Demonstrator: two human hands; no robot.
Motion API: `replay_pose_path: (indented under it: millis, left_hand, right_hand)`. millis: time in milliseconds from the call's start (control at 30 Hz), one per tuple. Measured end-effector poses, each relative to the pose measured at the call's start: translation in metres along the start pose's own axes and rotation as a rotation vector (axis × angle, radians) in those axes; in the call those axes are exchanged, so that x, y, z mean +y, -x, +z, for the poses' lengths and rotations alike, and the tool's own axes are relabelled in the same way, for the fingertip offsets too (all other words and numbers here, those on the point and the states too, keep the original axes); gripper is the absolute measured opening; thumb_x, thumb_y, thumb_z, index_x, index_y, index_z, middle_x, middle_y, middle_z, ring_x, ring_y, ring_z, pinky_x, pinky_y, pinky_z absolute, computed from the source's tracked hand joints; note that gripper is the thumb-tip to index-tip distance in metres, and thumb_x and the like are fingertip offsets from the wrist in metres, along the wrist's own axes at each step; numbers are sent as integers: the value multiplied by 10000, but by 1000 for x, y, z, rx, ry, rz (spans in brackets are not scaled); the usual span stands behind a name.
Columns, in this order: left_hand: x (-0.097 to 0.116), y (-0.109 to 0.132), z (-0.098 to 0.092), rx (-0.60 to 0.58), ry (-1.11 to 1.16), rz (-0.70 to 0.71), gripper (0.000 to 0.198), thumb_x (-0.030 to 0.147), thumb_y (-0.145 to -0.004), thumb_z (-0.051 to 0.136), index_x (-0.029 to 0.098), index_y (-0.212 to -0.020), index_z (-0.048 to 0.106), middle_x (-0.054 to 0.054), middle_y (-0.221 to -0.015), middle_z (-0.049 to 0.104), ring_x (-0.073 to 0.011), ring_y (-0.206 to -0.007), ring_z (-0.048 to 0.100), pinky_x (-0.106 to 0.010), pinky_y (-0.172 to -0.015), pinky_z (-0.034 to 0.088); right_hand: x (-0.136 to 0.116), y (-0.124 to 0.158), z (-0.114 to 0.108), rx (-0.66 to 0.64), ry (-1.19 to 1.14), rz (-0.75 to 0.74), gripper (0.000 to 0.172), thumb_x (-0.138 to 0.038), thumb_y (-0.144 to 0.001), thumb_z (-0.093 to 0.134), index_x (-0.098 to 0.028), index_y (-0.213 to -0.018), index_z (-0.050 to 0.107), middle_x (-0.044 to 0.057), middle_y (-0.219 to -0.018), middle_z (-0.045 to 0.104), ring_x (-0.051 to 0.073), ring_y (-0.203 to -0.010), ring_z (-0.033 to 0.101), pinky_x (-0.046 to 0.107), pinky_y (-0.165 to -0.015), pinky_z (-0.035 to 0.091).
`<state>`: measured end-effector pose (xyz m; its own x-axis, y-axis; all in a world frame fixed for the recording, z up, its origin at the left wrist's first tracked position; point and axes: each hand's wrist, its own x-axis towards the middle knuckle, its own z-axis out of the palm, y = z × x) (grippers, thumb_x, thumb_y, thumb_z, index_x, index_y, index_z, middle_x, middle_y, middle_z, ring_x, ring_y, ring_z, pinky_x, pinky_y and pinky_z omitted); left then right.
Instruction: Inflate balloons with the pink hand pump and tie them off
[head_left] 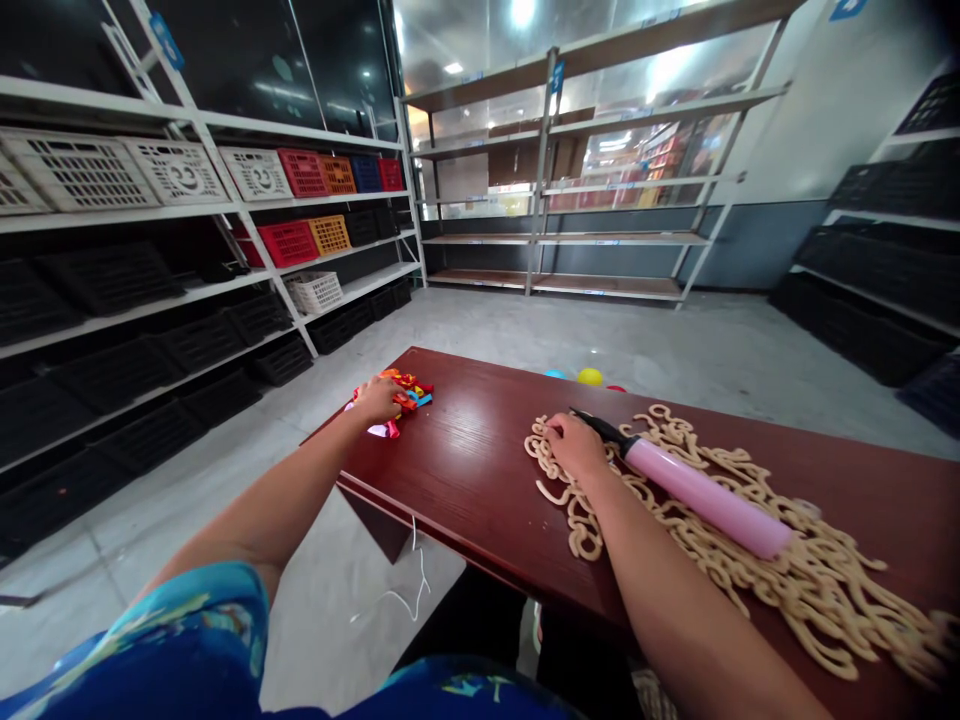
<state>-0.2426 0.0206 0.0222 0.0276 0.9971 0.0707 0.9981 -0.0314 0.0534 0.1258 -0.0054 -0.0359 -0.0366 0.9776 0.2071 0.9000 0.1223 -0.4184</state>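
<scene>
On the far left corner of the dark red table, my left hand [377, 400] rests on a small pile of colourful packets or limp balloons [409, 395], red, orange, blue and pink. Its fingers are partly hidden, so its grip cannot be made out. My right hand [574, 442] lies with bent fingers on the left end of a heap of beige, curly strands [697, 545]. What those fingers hold, if anything, is too small to tell. Beside it, a pink pump [709, 495] with a black nozzle end lies across the strands.
The red table [465, 450] stands in front of me. Yellow [590, 377], blue and red balloons show past its far edge. Shelves with crates [285, 243] line the left, bare metal racks the back, and black crates [862, 300] the right. A white cable [420, 575] hangs below the table.
</scene>
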Motion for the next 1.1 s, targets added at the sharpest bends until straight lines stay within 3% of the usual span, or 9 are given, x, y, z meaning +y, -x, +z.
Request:
replay_pose_path:
  millis: [200,367,500,600,700,800,867,1000,1100]
  left_hand:
    - [1,2,3,96,197,-142,176,287,-680,560,251,-769,707,-48,-923,666,-252,-935,566,-325,-773,409]
    - [-5,-2,-9,66,708,-346,176,304,-592,641,189,-720,672,-31,-642,630,-172,-615,568,-262,-558,397]
    - [-6,-15,-26,194,892,-349,198,315,-543,669,163,-670,664,-2,-555,575,-126,-549,502,-235,-525,362]
    - [9,-29,-43,269,994,-276,197,302,-545,666,153,-674,657,-2,-558,579,-115,-530,494,-230,-518,359]
    - [38,-41,-56,273,1079,-190,195,292,-576,655,150,-709,647,-5,-564,587,-110,-502,496,-225,-498,358]
    - [79,-46,-53,235,1143,-94,181,290,-619,647,151,-734,633,-3,-573,593,-103,-488,497,-217,-487,358]
    - [112,-47,-38,181,1225,-13,152,278,-658,631,146,-731,612,-4,-570,590,-93,-479,494,-211,-486,362]
    - [179,-44,10,9,1445,54,93,236,-735,563,147,-752,543,-19,-579,587,-105,-490,536,-219,-495,393]
    - [216,-38,41,-65,1471,121,78,234,-756,536,161,-783,522,-15,-626,594,-115,-511,565,-227,-499,408]
  right_hand:
    - [-1,1,-2,-1,-4,-7,150,-282,-819,484,-208,-797,613,26,-875,651,160,-827,566,253,-676,341]
    - [-2,2,-2,4,-43,1,153,-278,-816,478,-215,-809,618,30,-885,653,166,-829,568,257,-680,349]
    - [-1,3,-1,22,-63,-2,152,-280,-811,478,-214,-796,614,29,-886,652,169,-823,568,261,-673,348]
    - [0,3,-1,34,-81,-7,141,-262,-804,477,-212,-788,608,26,-886,654,166,-821,568,260,-674,347]
    - [0,2,1,45,-100,-16,134,-248,-799,477,-208,-773,601,28,-870,651,163,-815,564,260,-683,350]
    - [1,1,2,84,-135,-21,166,-271,-817,455,-199,-765,595,35,-837,638,158,-788,558,264,-693,358]
    - [2,0,4,129,-191,-14,193,-293,-830,435,-195,-779,594,37,-841,629,155,-787,554,268,-710,369]
    - [5,-4,5,215,-347,39,203,-361,-780,508,-185,-824,598,37,-845,608,162,-803,552,289,-753,403]
    - [7,-8,4,287,-500,83,369,-433,-693,604,-175,-958,593,48,-897,597,173,-831,560,316,-783,430]
